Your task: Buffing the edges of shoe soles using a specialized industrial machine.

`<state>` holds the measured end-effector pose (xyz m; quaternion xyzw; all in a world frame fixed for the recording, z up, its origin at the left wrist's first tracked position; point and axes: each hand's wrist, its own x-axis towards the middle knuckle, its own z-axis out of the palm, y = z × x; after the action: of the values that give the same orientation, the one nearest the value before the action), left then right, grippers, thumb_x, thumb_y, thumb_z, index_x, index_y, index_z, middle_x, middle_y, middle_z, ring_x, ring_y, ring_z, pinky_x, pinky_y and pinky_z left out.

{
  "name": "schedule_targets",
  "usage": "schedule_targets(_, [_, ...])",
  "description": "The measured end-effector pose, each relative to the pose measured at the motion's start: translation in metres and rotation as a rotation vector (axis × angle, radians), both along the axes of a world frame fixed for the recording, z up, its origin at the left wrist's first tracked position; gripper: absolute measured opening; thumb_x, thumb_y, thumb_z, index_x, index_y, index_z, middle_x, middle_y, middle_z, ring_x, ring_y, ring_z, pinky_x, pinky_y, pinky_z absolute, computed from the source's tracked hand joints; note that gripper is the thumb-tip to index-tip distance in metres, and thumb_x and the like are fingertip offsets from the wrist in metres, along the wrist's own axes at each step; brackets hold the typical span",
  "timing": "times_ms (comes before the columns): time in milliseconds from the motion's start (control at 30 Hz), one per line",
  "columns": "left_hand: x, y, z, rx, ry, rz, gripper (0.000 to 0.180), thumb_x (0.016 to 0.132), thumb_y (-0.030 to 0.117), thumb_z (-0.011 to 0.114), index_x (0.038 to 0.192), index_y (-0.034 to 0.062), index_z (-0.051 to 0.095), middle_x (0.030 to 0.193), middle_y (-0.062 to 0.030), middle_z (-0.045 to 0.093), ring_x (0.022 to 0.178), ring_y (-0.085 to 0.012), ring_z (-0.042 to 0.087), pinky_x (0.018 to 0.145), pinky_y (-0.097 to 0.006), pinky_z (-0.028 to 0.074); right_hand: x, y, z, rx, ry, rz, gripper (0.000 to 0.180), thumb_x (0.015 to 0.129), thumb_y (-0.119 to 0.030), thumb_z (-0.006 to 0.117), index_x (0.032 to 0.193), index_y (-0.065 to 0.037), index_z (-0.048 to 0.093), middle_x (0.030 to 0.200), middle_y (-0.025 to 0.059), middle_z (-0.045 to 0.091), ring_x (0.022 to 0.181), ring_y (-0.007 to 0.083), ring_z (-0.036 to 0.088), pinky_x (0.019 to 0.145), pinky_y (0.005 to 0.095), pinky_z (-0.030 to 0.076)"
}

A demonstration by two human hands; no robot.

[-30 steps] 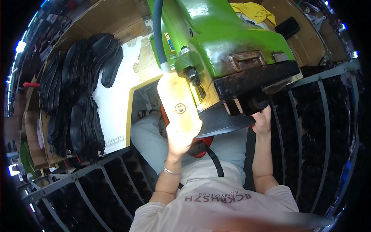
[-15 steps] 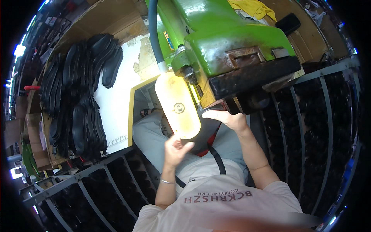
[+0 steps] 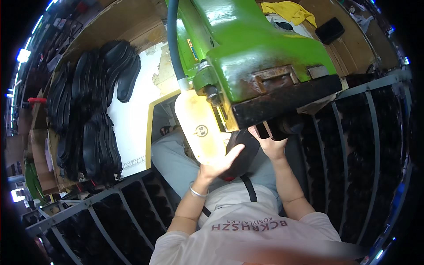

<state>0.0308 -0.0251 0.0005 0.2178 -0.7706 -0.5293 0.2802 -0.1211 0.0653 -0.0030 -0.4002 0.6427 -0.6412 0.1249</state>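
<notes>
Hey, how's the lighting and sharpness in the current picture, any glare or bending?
Head view: the glowing lamp is nearly washed out; the green machine carries glossy glare; the grey rack on the right has bars curving near the rim; a reddish-brown shape at the lower edge is blurred.

Yellow cloth [image 3: 291, 12], upper right; brown cardboard [image 3: 119, 22], upper left; grey metal rack [image 3: 380, 83], right

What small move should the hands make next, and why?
Probably settle the left hand's grip on the dark piece: its thumb is spread wide near the piece, and the lamp partly hides that hand, so a firm hold can't be confirmed. The right hand is at the piece's right, by the machine's underside.
</notes>
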Motion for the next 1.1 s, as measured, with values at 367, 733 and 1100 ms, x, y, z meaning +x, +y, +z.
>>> schedule_targets(367, [0.030,-0.036,-0.097,-0.521,0.223,0.470,0.042,0.090,0.019,0.054,0.124,-0.0045,0.045,0.092,-0.0114,0.060,0.079,-0.0197,0.061,0.074,-0.028,0.050,-0.012,0.007,0.035,0.329,0.100,0.169,0.054,0.061,0.001,0.080,0.108,0.004,0.054,0.097,0.0068,0.062,0.088,0.0171,0.059,0.079,0.0266,0.047])
schedule_targets(733, [0.098,-0.329,-0.083,-0.802,-0.670,0.827,0.084,0.065,0.052,0.073,0.119,-0.0084,0.049,0.108,-0.0279,0.058,0.100,-0.0450,0.052,0.092,-0.049,0.038,-0.069,-0.023,0.032,-0.339,-0.941,-0.199,0.030,0.087,-0.007,0.054,0.112,0.003,0.042,0.098,0.0169,0.056,0.072,0.0334,0.066,0.057,0.0390,0.058])
schedule_targets(1100, [0.114,-0.079,-0.021,0.045,0.093,0.421,0.076,0.057,0.018,0.089,0.117,-0.0064,0.048,0.101,-0.0104,0.056,0.086,-0.0222,0.054,0.083,-0.031,0.045,-0.097,-0.089,-0.025,-0.092,-0.841,-0.098,0.068,0.088,-0.021,0.062,0.138,-0.001,0.020,0.107,0.0138,0.054,0.082,0.0204,0.062,0.070,0.0311,0.052])
